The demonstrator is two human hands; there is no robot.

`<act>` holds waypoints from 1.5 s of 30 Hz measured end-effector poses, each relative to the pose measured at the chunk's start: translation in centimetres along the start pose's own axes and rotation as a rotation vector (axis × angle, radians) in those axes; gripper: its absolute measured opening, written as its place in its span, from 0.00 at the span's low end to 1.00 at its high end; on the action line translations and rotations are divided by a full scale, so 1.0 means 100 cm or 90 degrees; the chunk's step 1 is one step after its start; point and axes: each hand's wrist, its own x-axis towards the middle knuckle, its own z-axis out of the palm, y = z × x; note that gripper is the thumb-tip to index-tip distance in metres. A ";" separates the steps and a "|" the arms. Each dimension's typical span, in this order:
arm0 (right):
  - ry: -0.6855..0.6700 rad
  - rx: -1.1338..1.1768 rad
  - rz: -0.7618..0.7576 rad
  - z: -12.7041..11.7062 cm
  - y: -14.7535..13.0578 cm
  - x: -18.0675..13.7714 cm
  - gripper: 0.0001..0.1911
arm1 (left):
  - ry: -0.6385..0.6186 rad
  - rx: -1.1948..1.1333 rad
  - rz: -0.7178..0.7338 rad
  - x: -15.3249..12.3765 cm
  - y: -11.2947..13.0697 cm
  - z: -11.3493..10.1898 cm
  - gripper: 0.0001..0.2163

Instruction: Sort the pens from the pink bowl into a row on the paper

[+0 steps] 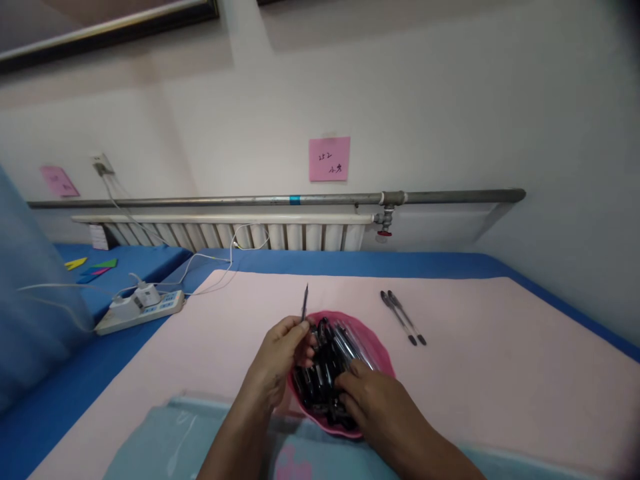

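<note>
My left hand (285, 350) is closed in a pinch round a thin dark pen refill (305, 301), which stands nearly upright with its pointed end up. Its lower part is hidden by my fingers. Just beneath lies a pink bowl (385, 353) with a scalloped rim, filled with black pen caps (314, 385) and clear pen barrels (345, 343). My right hand (373, 400) reaches into the bowl from the right, fingers bent together over the black parts. Whatever those fingers grip is hidden. Two capped pens (403, 317) lie side by side on the pink cloth, right of the bowl.
A pale pink cloth (475, 373) covers the blue table (415, 262). At the left sits a white power strip (167, 305) with plugs and cables. Light blue fabric (165, 440) lies along the near edge. Behind the table are a radiator (295, 237) and a pipe (450, 197).
</note>
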 end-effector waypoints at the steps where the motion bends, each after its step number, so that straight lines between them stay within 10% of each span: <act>1: 0.009 0.009 -0.004 0.000 -0.001 0.000 0.12 | -0.011 0.005 -0.001 0.000 -0.001 0.001 0.12; 18: 0.539 0.842 0.199 -0.032 0.021 0.001 0.14 | -0.254 0.154 -0.111 -0.017 -0.023 0.029 0.22; 45: 0.265 1.150 0.245 -0.023 0.008 0.006 0.13 | -0.206 0.065 -0.157 -0.025 -0.021 0.045 0.24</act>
